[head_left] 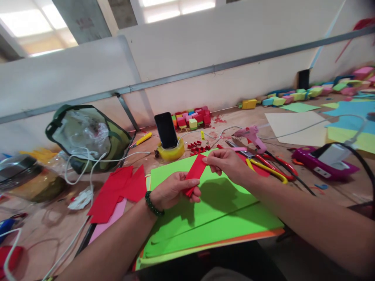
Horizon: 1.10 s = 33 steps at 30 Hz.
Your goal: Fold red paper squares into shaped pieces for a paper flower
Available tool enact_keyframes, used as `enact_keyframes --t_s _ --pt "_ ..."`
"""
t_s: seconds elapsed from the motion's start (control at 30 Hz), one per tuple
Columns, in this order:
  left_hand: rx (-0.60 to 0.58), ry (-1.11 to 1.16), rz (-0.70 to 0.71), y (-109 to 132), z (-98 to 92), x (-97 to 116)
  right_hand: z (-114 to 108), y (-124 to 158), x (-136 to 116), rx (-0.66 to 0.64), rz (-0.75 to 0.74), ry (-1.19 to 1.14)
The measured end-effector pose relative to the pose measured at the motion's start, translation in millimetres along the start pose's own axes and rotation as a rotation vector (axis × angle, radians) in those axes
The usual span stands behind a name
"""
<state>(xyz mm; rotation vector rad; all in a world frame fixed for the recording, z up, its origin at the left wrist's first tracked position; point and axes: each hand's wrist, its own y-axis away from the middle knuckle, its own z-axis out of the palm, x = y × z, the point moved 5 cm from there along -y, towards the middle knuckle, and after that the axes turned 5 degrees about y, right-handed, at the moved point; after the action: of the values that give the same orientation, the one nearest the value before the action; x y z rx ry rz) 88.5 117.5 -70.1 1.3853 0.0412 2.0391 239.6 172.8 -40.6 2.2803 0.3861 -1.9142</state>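
Note:
A folded strip of red paper point(197, 170) is held between both hands above a stack of bright green sheets point(181, 218). My left hand point(178, 186), with a dark beaded bracelet at the wrist, is closed on the strip's lower end, thumb on top. The fingertips of my right hand point(224, 162) pinch its upper right corner. Small folded red paper pieces point(199, 147) lie just beyond the stack. More red paper sheets point(113, 191) rest to the left, partly over a pink sheet.
A phone point(165, 129) leans on a yellow tape roll point(172, 151). To the right lie a pink glue gun point(252, 138), scissors, pliers with red handles and a purple power strip point(322, 166). Left are a green bag point(88, 136), a yellow cutter point(142, 139), a jar and white cables.

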Motion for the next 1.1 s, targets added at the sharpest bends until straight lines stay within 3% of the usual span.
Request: enact_keyframes --t_s 0.13,0.37,0.53,0.7,0.9,1.1 --pt "-0.004 -0.118 0.050 0 -2.6 0 3 9 -10 0.001 -0.121 0.085" --pt "-0.022 -0.269 0.332 2 0.1 11 14 31 -24 -0.009 -0.519 0.376" --pt "-0.043 -0.334 0.406 3 4.5 14 17 39 -31 0.005 -0.750 0.408" --pt "-0.022 -0.318 0.466 6 2.5 17 19 45 -35 0.044 -0.848 0.500" --pt "0.068 -0.282 0.680 15 -1.3 28 21 48 -38 0.026 -0.927 0.576" --pt "0.071 -0.241 0.701 14 0.6 27 19 50 -38 0.100 -1.007 0.569"
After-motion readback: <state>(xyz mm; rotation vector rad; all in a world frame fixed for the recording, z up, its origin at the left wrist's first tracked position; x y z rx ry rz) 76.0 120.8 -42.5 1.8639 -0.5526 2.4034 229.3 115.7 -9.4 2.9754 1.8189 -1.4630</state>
